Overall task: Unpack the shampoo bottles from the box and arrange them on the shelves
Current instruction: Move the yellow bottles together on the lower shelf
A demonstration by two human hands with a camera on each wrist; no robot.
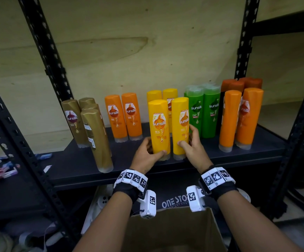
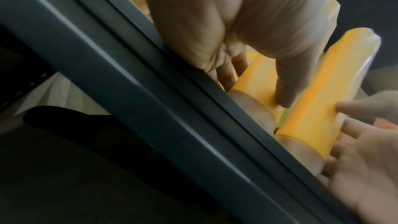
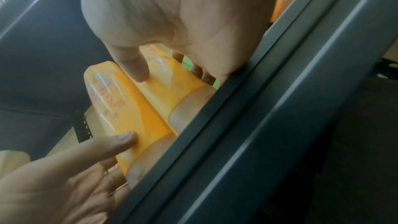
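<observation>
Two yellow shampoo bottles stand upright side by side near the front edge of the dark shelf (image 1: pixel 229 159). My left hand (image 1: pixel 154 150) grips the base of the left yellow bottle (image 1: pixel 159 124), thumb across its front. My right hand (image 1: pixel 186 138) grips the lower part of the right yellow bottle (image 1: pixel 180 122). In the left wrist view my left hand (image 2: pixel 264 89) pinches its yellow bottle (image 2: pixel 254 81). The right wrist view has my right hand (image 3: pixel 163 67) around its bottle (image 3: pixel 170 83). The open cardboard box (image 1: pixel 171 231) sits below, its inside hidden.
On the same shelf stand gold bottles (image 1: pixel 85 122), orange bottles (image 1: pixel 123 117), two more yellow ones (image 1: pixel 162 95), green bottles (image 1: pixel 204 110) and orange bottles (image 1: pixel 240 117) at right. Black uprights (image 1: pixel 44 51) frame the bay. Bare shelf (image 1: pixel 129 160) lies left of my hands.
</observation>
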